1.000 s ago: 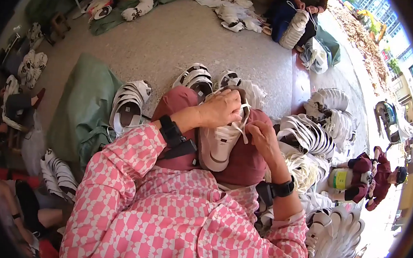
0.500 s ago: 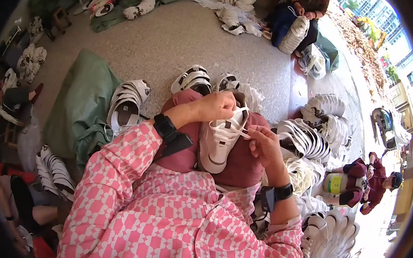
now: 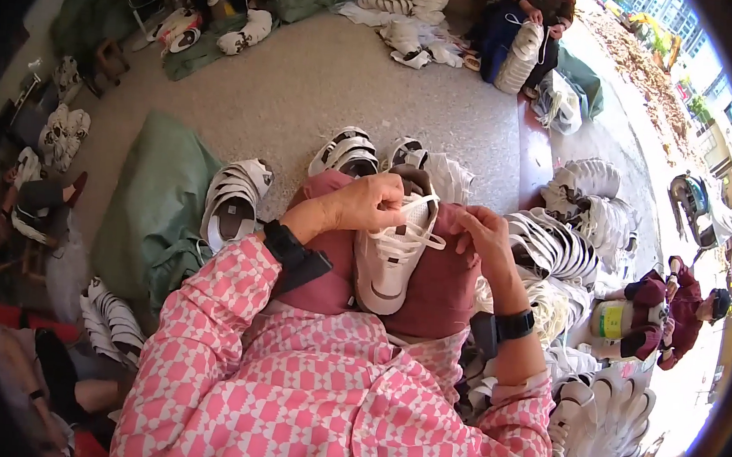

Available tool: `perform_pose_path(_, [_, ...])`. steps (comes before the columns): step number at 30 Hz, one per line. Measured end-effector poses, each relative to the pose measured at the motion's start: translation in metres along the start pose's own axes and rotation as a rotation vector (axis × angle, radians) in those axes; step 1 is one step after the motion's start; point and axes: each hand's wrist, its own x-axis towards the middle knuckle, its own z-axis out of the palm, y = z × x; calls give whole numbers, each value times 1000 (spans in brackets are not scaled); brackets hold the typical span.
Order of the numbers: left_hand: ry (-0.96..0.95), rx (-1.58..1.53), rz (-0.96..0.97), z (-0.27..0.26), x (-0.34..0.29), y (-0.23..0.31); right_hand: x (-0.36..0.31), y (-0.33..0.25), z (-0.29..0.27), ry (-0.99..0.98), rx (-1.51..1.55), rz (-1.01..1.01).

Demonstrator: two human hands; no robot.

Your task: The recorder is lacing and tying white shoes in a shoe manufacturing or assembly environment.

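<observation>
A white sneaker (image 3: 380,272) with a dark lining lies on my lap between my thighs, toe toward me. My left hand (image 3: 372,202) is closed at the upper left of its lacing, pinching the white shoelace (image 3: 426,200). A loop of the lace sticks out over the shoe's right side. My right hand (image 3: 486,234) hovers just right of that loop, above my right thigh. Its fingers are bent and a little apart, and I see no lace between them. The curled fingers of my left hand hide part of the shoe's opening.
Nested white shoe uppers stand beyond my knees (image 3: 346,152), left (image 3: 236,202) and right (image 3: 551,246). A green cloth heap (image 3: 151,201) lies left. Pale laces (image 3: 552,305) are bundled at right. Other people sit around, one with a stack of shoe uppers (image 3: 522,57) at far right.
My right hand has moved right and up, away from the lace, leaving a loop lying out over the shoe's side. My left hand has shifted slightly left and down along the lacing.
</observation>
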Motion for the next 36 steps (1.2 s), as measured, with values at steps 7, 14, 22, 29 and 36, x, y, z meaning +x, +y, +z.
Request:
perform_pose_path(7, [-86,-18,-190,-7,11,5,35,-2,7,-111,-241,-155])
perform_pose_path(14, [-135,8,-309,-4,23,10,58,5,14,-70,-955,-716])
perform_pose_path(22, [-170,-58,-393,-2,26,20,32,-14,29,186,-933,-883])
perform_pose_path(29, [-242,190,-220,-3,32,27,4,-12,40,224,-475,-824])
perform_pose_path(36, [-514,-64,-567,-15,39,50,-16,-31,37,-272,1004,-118])
